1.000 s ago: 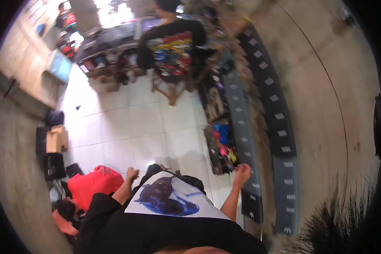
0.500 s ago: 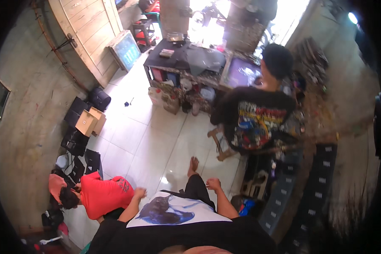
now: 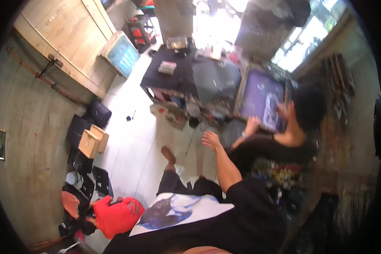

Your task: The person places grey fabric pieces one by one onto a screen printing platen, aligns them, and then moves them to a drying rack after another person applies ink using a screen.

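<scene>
My right hand (image 3: 210, 139) is raised in the middle of the view with its fingers apart and holds nothing, close to the left of the seated co-worker in a black T-shirt (image 3: 256, 150). That person's hands are on a purple printing screen in a frame (image 3: 262, 93) at the bench. My left hand is not visible. A bare foot (image 3: 168, 154) of mine is on the white tiled floor (image 3: 131, 148) below the bench.
A person in red (image 3: 116, 216) bends low at lower left beside black bags and cardboard boxes (image 3: 89, 144). A wooden door (image 3: 63, 38) and leaning blue board (image 3: 120, 55) are at upper left. A cluttered dark bench (image 3: 169, 74) stands ahead, before bright openings.
My view has moved nearer the bench and co-worker. My right hand has risen forward and opened out; my left hand has left view. The co-worker's hands have come into sight on the screen.
</scene>
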Available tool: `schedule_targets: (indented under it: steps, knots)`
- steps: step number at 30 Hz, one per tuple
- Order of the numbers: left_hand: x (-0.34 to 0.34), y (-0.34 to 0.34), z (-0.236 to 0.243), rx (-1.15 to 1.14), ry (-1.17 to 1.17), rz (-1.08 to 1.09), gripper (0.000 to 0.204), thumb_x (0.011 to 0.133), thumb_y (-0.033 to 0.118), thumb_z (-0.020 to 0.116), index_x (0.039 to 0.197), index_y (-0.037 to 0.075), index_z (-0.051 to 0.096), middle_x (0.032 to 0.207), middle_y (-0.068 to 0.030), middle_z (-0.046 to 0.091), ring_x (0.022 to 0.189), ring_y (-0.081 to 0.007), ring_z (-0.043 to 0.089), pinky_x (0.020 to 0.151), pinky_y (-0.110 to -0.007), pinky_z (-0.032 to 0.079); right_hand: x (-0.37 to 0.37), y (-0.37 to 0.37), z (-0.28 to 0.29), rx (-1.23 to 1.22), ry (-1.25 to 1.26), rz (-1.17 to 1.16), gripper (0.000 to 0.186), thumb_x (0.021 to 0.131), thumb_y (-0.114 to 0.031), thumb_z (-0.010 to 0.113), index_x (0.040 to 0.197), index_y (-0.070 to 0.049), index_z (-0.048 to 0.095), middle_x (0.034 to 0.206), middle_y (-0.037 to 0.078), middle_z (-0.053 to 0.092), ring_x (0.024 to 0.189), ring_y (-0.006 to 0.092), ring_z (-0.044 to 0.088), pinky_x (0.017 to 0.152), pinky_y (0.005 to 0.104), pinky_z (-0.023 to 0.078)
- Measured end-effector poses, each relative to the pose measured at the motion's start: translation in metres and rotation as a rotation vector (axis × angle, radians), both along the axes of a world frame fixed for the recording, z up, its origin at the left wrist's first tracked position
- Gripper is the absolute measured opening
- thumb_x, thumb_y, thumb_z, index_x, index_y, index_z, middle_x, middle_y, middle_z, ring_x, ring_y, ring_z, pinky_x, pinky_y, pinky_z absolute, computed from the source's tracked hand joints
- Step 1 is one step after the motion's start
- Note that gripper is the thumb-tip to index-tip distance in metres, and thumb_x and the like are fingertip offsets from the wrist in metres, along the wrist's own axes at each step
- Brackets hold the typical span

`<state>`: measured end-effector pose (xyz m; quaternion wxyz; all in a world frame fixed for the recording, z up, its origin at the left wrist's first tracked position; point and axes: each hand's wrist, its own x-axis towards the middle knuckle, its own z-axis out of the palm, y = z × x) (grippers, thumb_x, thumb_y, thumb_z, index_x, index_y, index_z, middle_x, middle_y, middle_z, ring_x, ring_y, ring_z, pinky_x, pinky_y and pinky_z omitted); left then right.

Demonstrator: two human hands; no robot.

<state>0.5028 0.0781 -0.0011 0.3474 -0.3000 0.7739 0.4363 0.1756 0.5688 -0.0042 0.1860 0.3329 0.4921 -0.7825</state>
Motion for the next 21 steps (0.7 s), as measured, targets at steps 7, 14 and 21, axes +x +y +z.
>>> schedule_targets:
  steps: [7, 14, 21]
  knots:
    - [-0.196, -0.051, -0.018, -0.177, 0.061, -0.121, 0.02, 0.079, 0.022, 0.062, 0.085, 0.002, 0.063, 0.076, -0.01, 0.067, 0.06, -0.0213, 0.063, 0.053, -0.033, 0.052, -0.197, 0.035, -0.046, -0.039, -0.054, -0.451, 0.076, 0.085, -0.029, 0.068, 0.144, -0.03, 0.02, 0.101, 0.01, 0.056, 0.082, 0.0213, 0.057, 0.063, 0.0337, 0.052]
    - [-0.504, -0.027, 0.006, 0.125, 0.241, -0.1, 0.029, 0.084, 0.022, 0.062, 0.102, -0.001, 0.061, 0.085, -0.0132, 0.067, 0.074, -0.0191, 0.065, 0.065, -0.029, 0.053, -0.266, 0.006, -0.027, 0.031, -0.163, -0.857, 0.028, 0.082, -0.021, 0.071, 0.068, -0.014, 0.048, 0.053, -0.004, 0.034, 0.039, 0.0098, 0.035, 0.034, 0.0219, 0.027]
    - [-0.644, 0.19, 0.081, 0.43, 0.566, -0.844, 0.034, 0.084, 0.03, 0.063, 0.107, 0.004, 0.06, 0.099, -0.0166, 0.065, 0.094, -0.03, 0.063, 0.082, -0.036, 0.049, -0.328, 0.007, 0.058, -0.235, -0.037, -1.008, 0.025, 0.085, -0.024, 0.067, 0.073, -0.017, 0.047, 0.057, -0.003, 0.037, 0.044, 0.0088, 0.036, 0.037, 0.023, 0.028]
